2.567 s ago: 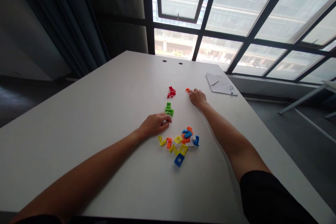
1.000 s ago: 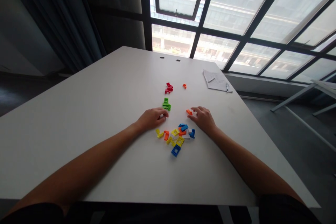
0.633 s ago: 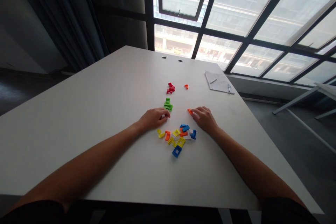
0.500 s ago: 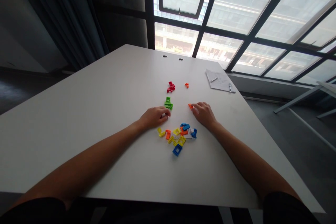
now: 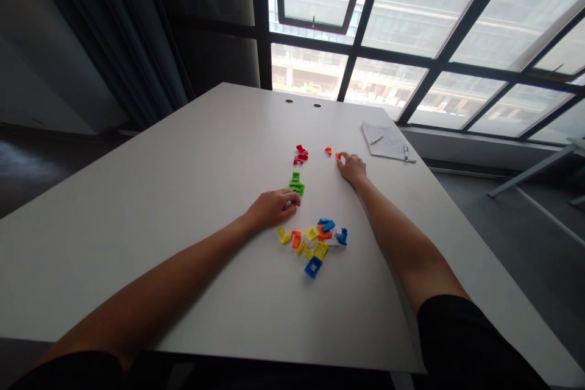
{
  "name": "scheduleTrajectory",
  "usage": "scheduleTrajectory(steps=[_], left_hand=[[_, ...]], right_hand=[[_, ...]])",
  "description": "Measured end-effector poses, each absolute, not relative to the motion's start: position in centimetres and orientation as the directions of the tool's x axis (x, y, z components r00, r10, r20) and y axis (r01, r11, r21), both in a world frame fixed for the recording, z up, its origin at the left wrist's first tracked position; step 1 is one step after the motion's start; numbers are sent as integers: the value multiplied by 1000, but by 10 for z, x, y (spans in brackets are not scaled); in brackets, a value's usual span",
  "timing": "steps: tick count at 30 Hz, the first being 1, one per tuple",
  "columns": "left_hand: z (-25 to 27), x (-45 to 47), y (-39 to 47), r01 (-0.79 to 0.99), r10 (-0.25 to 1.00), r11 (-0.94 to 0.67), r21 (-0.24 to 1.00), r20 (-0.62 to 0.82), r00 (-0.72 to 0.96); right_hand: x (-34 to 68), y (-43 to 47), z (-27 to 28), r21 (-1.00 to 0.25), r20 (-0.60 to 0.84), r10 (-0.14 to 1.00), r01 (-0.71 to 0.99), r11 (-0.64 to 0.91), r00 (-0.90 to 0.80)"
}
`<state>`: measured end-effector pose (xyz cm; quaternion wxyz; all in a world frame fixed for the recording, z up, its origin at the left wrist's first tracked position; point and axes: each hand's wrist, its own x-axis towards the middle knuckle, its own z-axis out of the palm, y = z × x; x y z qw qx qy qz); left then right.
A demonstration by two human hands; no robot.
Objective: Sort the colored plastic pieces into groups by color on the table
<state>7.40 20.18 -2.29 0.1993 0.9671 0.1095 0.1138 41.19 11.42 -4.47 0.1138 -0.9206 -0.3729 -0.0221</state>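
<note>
Readable text: none | paper (image 5: 390,144): faint lines of writing, too small to read

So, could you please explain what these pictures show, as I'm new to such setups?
There is no machine: these are a person's bare hands, seen from one camera worn on the head, looking forward and down. The right hand has an orange piece at its fingers; whether gripped or only touched is too small to tell. The left hand rests by green pieces on the table. Farther away lie red pieces, another orange piece and paper with pens; nearer lies a mixed-colour pile.
</note>
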Motion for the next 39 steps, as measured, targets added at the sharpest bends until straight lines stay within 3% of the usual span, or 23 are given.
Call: scheduleTrajectory(steps=[7,14,22,29,39], left_hand=[[-22,74,204,156,244,-887,434,153,958],[-22,74,206,140,233,-876,462,152,960],[-24,74,204,154,251,-883,443,169,953],[-23,72,202,151,250,-888,435,181,951],[-23,72,203,145,242,-895,421,186,952]], right_hand=[[421,139,-45,-195,67,699,696,-691,712],[416,134,-57,-255,163,657,675,-693,736],[411,130,-56,-226,123,683,691,-687,720],[397,118,-51,-333,173,618,636,-697,767],[335,30,-49,-654,212,862,722,-224,460]])
